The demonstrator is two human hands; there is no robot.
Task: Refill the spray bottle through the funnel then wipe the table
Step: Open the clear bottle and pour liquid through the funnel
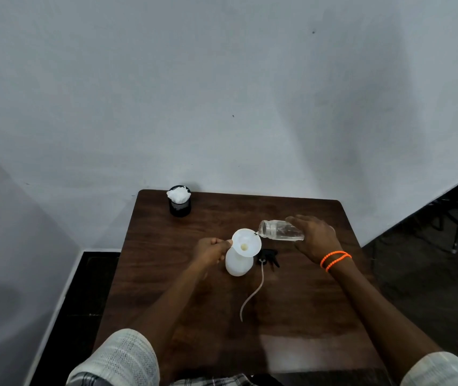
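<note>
On wood table (pixel 166 288) | left hand (pixel 211 250) pinches white funnel (pixel 245 242) | right hand (pixel 316 238) grips tipped clear jar (pixel 279 231)

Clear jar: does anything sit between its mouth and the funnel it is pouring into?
Nothing visible does. The right hand tips the clear jar with its mouth right at the rim of the white funnel, which sits in the spray bottle; the left hand holds the funnel's opposite edge.

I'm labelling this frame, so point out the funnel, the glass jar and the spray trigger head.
funnel (pixel 243 238): head view, inner cone wall.
glass jar (pixel 280 232): head view, clear side wall.
spray trigger head (pixel 269 256): head view, black body.
</note>
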